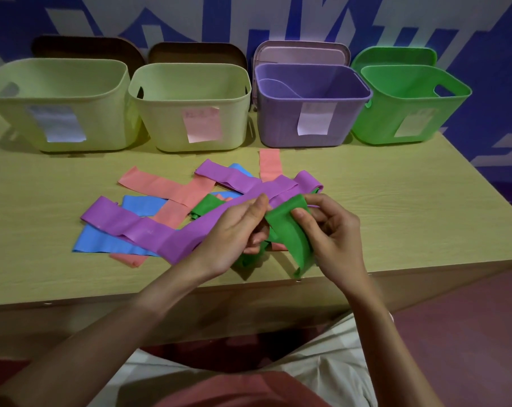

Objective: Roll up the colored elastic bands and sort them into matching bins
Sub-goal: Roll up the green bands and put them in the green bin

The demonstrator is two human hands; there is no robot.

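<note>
Both hands (237, 227) (331, 230) pinch green band (290, 233); ends hidden.

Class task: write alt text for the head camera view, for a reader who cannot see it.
Both hands, left hand and right hand, hold a green elastic band above a wooden table strewn with purple, pink and blue bands. Behind stand two pale yellow bins, a purple bin and a green bin.

Smooth rubbery bands lying on a matt wood-grain table

The green band (290, 230) and purple bands (149, 230) are showing a soft, slightly sheened elastic surface, creasing like thin rubber. The table (395, 207) is looking like pale wood-grain laminate. The purple bin (284, 127) and green bin (378, 121) are looking like matt moulded plastic, each wearing a paper label (313, 118).
</note>
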